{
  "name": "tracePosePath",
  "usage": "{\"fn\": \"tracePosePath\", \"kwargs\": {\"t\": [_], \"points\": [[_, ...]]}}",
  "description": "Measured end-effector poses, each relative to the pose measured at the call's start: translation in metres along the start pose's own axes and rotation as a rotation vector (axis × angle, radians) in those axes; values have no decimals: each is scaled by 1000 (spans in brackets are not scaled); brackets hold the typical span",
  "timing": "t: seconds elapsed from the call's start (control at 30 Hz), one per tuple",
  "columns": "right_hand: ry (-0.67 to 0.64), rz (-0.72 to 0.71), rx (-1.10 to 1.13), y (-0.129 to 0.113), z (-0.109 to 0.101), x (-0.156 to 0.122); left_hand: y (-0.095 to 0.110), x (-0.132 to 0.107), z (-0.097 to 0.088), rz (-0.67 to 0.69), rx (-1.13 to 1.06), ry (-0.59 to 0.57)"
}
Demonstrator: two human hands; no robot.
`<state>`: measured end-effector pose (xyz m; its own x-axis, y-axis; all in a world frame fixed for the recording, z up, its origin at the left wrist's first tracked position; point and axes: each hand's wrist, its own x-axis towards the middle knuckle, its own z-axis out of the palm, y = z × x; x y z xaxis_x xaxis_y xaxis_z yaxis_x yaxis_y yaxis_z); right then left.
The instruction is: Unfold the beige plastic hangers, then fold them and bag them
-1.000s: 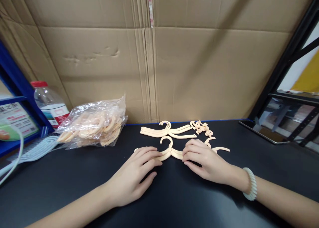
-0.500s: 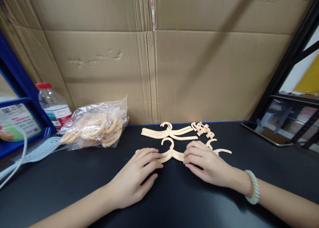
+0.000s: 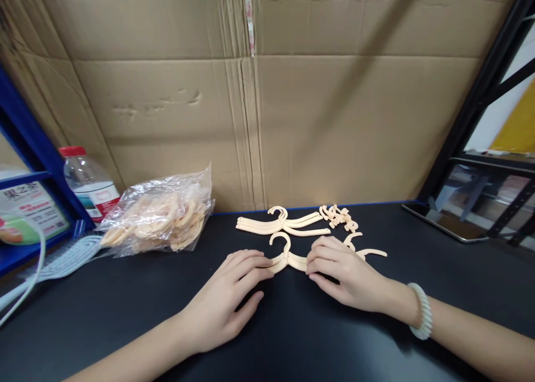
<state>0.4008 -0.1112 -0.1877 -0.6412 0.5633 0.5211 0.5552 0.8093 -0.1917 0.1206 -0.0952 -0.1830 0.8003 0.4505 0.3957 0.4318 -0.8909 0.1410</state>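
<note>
A peach-coloured plastic clothes hanger point(image 3: 288, 255) lies on the black table, its hook pointing away from me. My left hand point(image 3: 232, 287) has its fingers bent over the hanger's left arm, the thumb apart from it on the near side. Over the right arm curl the fingers of my right hand point(image 3: 340, 270), and both hanger ends are mostly hidden. Just behind it lies a stack of matching hangers point(image 3: 261, 226). Loose curved hanger pieces point(image 3: 373, 252) show beyond my right hand.
A heap of small peach parts point(image 3: 338, 217) lies at the back. A clear bag of hanger pieces point(image 3: 163, 215), a pale hairbrush point(image 3: 69, 258) and a red-capped bottle point(image 3: 90, 181) are at left. Cardboard point(image 3: 334, 120) walls the back; a dark-framed tablet-like panel point(image 3: 443, 223) lies right.
The view has shifted slightly. Both hands stay at the same places on the hanger, and nothing on the table has visibly moved.
</note>
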Motion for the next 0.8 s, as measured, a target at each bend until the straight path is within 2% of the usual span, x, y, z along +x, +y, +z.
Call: {"fn": "tracePosePath", "kwargs": {"t": [0.2,0.37,0.47,0.57,0.8], "points": [[81,21,18,11,-8,2,-14,4,-3,-103,-64,152],[215,186,-140,59,-35,-1,-44,13,-10,-236,24,162],[207,310,-226,93,-49,-11,-61,20,-11,-281,62,158],[185,346,-248,114,-55,-21,-72,30,-10,-258,85,118],[83,309,-237,123,-49,-26,-82,52,0,-216,140,44]]}}
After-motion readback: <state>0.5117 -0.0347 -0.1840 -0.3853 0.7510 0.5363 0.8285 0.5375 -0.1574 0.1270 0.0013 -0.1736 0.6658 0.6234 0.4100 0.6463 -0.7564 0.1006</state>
